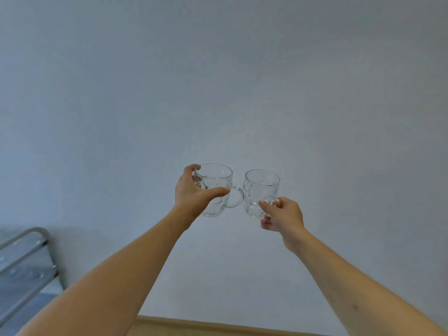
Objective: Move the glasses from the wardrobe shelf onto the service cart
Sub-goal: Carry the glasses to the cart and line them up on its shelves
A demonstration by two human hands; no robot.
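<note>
Service cart (26, 260) at 8 o'clock, metal rail only partly in view. Left hand (194, 192) wraps the body of the left glass mug (214, 187), arm outstretched. Right hand (281, 217) grips the right glass mug (260, 192) by its handle. Both mugs are held mid-air, upright, near centre, handle nearly touching neighbour. Likely rigid, slick, breakable; handles look the safest hold.

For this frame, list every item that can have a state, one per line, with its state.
Left mug: empty, upright, held in the air, handle pointing right.
Right mug: empty, upright, held in the air by its handle.
Left hand: grip wrapped round the left mug's body.
Right hand: grip closed on the right mug's handle.
Cart: at lower left, metal rail showing; neither mug on it yet.
</note>
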